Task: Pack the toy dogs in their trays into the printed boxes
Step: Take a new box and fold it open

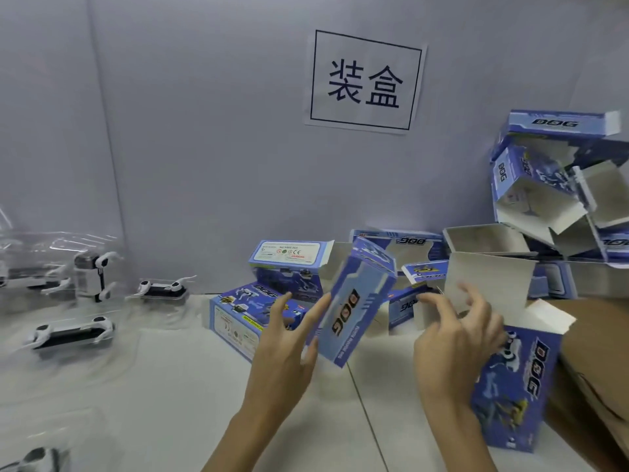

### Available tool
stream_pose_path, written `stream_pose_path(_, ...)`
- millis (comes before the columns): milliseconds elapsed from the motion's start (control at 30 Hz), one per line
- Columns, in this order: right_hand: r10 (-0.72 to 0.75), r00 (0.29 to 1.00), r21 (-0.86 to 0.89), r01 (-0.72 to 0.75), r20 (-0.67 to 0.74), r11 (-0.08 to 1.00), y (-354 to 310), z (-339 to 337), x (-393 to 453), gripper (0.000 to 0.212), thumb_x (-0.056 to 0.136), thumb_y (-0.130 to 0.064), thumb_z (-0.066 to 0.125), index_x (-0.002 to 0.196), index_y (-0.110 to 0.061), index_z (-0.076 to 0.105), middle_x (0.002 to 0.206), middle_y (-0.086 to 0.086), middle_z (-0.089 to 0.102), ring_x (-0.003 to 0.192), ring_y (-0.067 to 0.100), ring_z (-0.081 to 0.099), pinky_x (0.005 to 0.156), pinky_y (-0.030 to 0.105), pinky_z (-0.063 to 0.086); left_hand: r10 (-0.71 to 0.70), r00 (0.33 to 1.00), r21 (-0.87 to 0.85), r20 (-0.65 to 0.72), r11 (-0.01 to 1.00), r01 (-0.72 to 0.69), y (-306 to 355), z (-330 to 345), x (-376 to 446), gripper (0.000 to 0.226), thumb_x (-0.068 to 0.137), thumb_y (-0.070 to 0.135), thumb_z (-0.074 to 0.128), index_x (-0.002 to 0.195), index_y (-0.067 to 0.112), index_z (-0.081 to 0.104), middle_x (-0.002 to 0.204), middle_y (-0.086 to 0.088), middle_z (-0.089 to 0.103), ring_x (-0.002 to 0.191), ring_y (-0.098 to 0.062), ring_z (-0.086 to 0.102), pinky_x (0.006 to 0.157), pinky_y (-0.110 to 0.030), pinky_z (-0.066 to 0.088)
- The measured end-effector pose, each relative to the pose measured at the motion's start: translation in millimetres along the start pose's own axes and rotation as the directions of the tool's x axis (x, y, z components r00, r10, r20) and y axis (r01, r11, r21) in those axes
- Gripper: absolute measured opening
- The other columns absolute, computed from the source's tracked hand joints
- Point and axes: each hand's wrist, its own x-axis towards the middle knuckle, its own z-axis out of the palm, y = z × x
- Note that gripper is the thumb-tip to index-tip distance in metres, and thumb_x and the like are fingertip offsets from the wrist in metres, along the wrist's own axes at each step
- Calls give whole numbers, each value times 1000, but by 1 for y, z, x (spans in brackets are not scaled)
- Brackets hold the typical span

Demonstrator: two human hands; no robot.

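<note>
A blue printed "DOG" box [357,308] stands tilted above the white table. My left hand [286,338] touches its left side with straight fingers. My right hand [456,332] hovers with its fingers spread and loosely bent, holding nothing, just left of a second blue box [514,379] that stands upright with its white top flap open. White toy dogs in clear plastic trays lie at the left: one [73,332] near the middle left, one [163,289] farther back, one [92,274] upright by the wall, and one [37,458] at the bottom left corner.
Several open blue boxes are piled at the right against the wall [551,185]. A closed box [245,318] lies flat behind my left hand. A brown cardboard carton [599,352] fills the right edge. A paper sign [364,81] hangs on the grey wall.
</note>
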Motion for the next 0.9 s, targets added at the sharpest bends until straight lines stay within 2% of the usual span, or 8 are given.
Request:
stream_pose_path(100, -47, 998, 35, 46, 50, 998, 9, 16, 14, 37, 73, 15, 54, 86, -8, 78, 108, 16, 66, 100, 39, 53, 89, 43, 30, -6, 999, -2, 46, 1000, 6, -12, 2, -2, 80, 101, 25, 66, 156, 60, 20, 145, -2, 43, 104, -10, 57, 71, -31, 61)
stream_pose_path(300, -164, 971, 122, 144, 176, 982, -4, 51, 17, 51, 70, 25, 72, 113, -1, 78, 109, 19, 66, 105, 36, 53, 89, 37, 32, 105, 979, 26, 175, 994, -111, -18, 8, -9, 67, 104, 43, 57, 158, 57, 21, 149, 4, 43, 109, -13, 56, 86, -28, 53)
stream_pose_path(433, -215, 963, 271, 166, 162, 948, -26, 72, 20, 38, 85, 19, 68, 119, 3, 74, 114, 18, 63, 107, 34, 54, 90, 38, 49, 72, 977, -25, 199, 997, -69, -17, 9, -10, 72, 103, 45, 57, 157, 61, 13, 166, 10, 20, 125, -10, 47, 93, -31, 55)
stream_pose_path(567, -275, 957, 401, 217, 93, 890, -59, 99, 20, 31, 98, 3, 44, 111, 2, 72, 114, 16, 57, 108, 28, 52, 94, 26, 44, 68, 982, -35, 176, 997, -63, -16, 5, -4, 73, 104, 39, 59, 158, 60, 14, 172, 15, 0, 140, -12, 39, 100, -32, 53)
stream_pose_path(667, -262, 948, 448, 157, 182, 880, -65, 122, 14, 25, 90, 20, 52, 100, 3, 67, 118, 20, 53, 110, 33, 56, 92, 39, 54, 36, 980, 57, 196, 997, -48, -18, 5, -3, 60, 105, 41, 54, 159, 47, 29, 173, 15, 1, 154, -9, 20, 105, -26, 47)
stream_pose_path(767, -319, 877, 404, 162, 360, 900, -53, 134, 9, 27, 84, 26, 58, 96, 3, 66, 129, 28, 52, 121, 43, 55, 91, 55, 57, -40, 949, 204, 313, 979, -26, -25, 9, -5, 66, 107, 51, 42, 165, 38, 15, 173, 13, -1, 158, -11, 9, 121, -26, 25)
stream_pose_path(833, -410, 819, 422, 231, 402, 877, -49, 135, 17, 34, 89, 21, 59, 114, -1, 68, 148, 27, 42, 134, 45, 48, 100, 54, 55, -82, 921, 313, 381, 949, -45, -29, 9, -4, 67, 108, 51, 38, 166, 33, 10, 174, 8, -3, 160, -12, -2, 126, -30, 10)
stream_pose_path(900, -429, 820, 496, 210, 379, 842, -48, 128, 27, 54, 97, 10, 58, 143, -18, 58, 166, 17, 22, 146, 40, 40, 106, 40, 51, -156, 886, 383, 436, 923, -26, -33, 8, -5, 66, 108, 51, 37, 166, 29, 15, 175, 4, -6, 161, -15, -8, 127, -36, 1)
